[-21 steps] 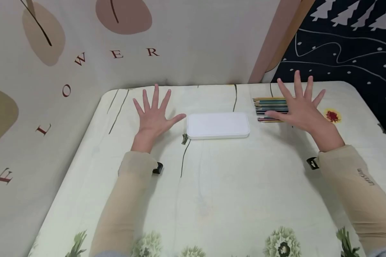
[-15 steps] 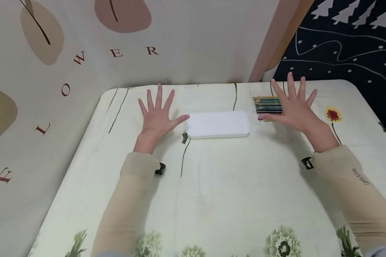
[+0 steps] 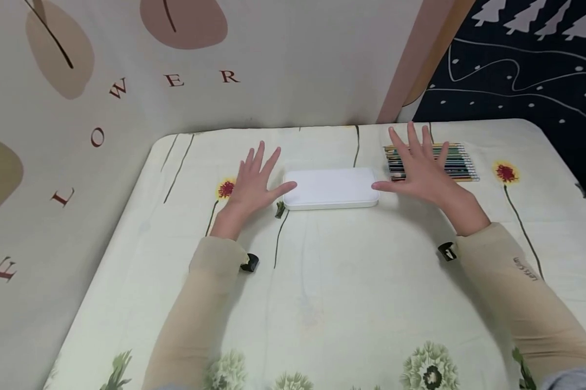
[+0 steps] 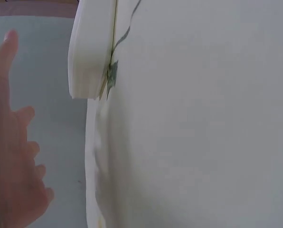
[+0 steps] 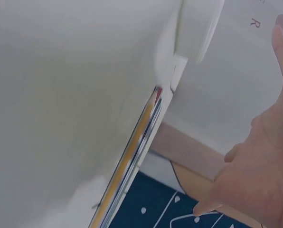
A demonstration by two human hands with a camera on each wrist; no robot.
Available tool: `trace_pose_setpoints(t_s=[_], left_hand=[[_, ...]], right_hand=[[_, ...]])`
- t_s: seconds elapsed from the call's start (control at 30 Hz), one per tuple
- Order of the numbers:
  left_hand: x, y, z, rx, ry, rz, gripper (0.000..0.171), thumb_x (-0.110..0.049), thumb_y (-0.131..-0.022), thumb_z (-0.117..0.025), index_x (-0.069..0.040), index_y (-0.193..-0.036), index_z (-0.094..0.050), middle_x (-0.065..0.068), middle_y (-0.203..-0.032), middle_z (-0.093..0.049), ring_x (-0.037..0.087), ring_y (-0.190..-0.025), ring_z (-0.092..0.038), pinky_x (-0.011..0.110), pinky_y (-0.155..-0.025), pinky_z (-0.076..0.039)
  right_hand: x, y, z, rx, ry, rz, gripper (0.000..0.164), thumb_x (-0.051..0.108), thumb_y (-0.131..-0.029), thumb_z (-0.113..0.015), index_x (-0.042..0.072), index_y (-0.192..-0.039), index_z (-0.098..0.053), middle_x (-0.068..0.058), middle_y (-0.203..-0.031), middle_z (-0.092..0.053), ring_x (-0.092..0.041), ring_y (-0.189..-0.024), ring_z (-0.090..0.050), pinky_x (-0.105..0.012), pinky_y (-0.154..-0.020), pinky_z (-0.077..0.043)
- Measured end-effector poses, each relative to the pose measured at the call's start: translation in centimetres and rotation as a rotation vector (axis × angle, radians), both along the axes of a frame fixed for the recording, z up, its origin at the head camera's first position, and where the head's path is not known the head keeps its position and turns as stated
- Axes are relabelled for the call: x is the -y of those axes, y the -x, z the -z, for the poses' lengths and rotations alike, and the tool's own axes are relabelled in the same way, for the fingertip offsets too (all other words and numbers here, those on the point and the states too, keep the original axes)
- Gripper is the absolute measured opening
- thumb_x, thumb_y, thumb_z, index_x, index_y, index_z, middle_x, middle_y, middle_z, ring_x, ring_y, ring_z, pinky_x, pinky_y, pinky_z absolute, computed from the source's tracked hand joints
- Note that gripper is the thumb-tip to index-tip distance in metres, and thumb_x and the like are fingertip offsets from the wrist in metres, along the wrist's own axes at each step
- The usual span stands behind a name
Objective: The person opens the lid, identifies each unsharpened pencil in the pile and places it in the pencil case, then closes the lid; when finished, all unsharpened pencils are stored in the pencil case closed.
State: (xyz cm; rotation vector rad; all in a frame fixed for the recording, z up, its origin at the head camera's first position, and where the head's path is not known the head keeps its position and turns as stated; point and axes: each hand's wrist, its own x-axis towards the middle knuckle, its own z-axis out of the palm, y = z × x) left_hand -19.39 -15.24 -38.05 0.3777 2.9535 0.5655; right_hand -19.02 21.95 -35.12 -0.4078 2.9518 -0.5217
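A flat white rectangular case [image 3: 330, 188] lies shut on the flowered cloth, also seen edge-on in the left wrist view as the white case [image 4: 90, 52] and in the right wrist view as the white case [image 5: 198, 28]. My left hand [image 3: 256, 184] is spread just left of it, thumb tip by its left end. My right hand [image 3: 419, 168] is spread just right of it, thumb by the right end, fingers over a row of coloured pencils [image 3: 456, 161]. The pencils [image 5: 132, 156] show edge-on in the right wrist view. Neither hand holds anything.
The table is covered with a pale cloth [image 3: 322, 292] printed with flowers. A beige curtain with letters [image 3: 175, 81] hangs behind it, and a dark patterned fabric [image 3: 527, 65] at the back right. Small black clips [image 3: 250, 263] sit at both wrists.
Both hands have moved inward toward the white case. The right hand has slid left, uncovering the right part of the pencils; the left hand has uncovered a printed flower.
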Motion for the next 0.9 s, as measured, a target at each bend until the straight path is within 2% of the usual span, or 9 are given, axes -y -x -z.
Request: trace_pose_setpoints(t_s=[0.17, 0.27, 0.47, 0.57, 0.73, 0.9], left_hand=[[-0.6, -0.1, 0.6, 0.085, -0.157, 0.03, 0.091, -0.069, -0.088, -0.056, -0.04, -0.159, -0.006, -0.007, -0.168, 0.016, 0.027, -0.157, 0.01, 0.059, -0.126, -0.012], [-0.9, 0.0, 0.9, 0.108, -0.219, 0.062, 0.094, -0.067, -0.087, -0.06, -0.04, -0.159, -0.007, -0.007, -0.169, 0.014, 0.025, -0.158, 0.007, 0.061, -0.125, -0.015], [-1.3, -0.1, 1.2, 0.142, -0.284, 0.137, 0.097, -0.056, -0.086, -0.07, -0.037, -0.16, -0.011, -0.002, -0.17, 0.008, 0.023, -0.158, 0.001, 0.06, -0.124, -0.019], [-1.4, -0.2, 1.2, 0.165, -0.298, 0.157, 0.098, -0.053, -0.085, -0.073, -0.035, -0.16, -0.013, -0.004, -0.17, 0.005, 0.021, -0.158, -0.001, 0.058, -0.125, -0.02], [-1.5, -0.1, 1.3, 0.192, -0.323, 0.164, 0.099, -0.048, -0.085, -0.075, -0.03, -0.161, -0.014, -0.008, -0.17, -0.004, 0.017, -0.158, -0.006, 0.051, -0.127, -0.019], [-1.4, 0.0, 1.5, 0.221, -0.392, 0.159, 0.103, -0.038, -0.084, -0.08, -0.022, -0.161, -0.014, -0.001, -0.169, -0.011, 0.019, -0.157, -0.014, 0.042, -0.127, -0.022]], right_hand=[[1.0, -0.2, 0.3, 0.012, 0.023, -0.031, 0.119, 0.074, -0.078, -0.065, 0.028, -0.16, 0.008, -0.011, -0.167, 0.02, -0.038, -0.153, 0.022, -0.084, -0.108, 0.008], [1.6, -0.4, 0.4, 0.018, 0.035, -0.042, 0.12, 0.073, -0.078, -0.066, 0.028, -0.16, 0.009, -0.011, -0.167, 0.017, -0.036, -0.154, 0.02, -0.083, -0.11, 0.006], [2.5, -0.5, 0.6, 0.039, 0.05, -0.062, 0.12, 0.072, -0.079, -0.066, 0.027, -0.16, 0.011, -0.008, -0.168, 0.014, -0.032, -0.155, 0.018, -0.079, -0.113, 0.009], [2.9, -0.4, 0.7, 0.04, 0.067, -0.072, 0.122, 0.07, -0.079, -0.068, 0.026, -0.16, 0.011, -0.007, -0.169, 0.008, -0.033, -0.156, 0.014, -0.077, -0.114, 0.01], [3.6, -0.3, 1.0, 0.049, 0.105, -0.087, 0.124, 0.066, -0.078, -0.073, 0.027, -0.16, 0.012, -0.008, -0.17, -0.007, -0.033, -0.157, 0.005, -0.074, -0.117, 0.008], [4.1, 0.0, 1.4, 0.091, 0.167, -0.116, 0.128, 0.06, -0.077, -0.077, 0.026, -0.159, 0.015, -0.008, -0.17, -0.004, -0.031, -0.158, -0.001, -0.068, -0.122, 0.006]])
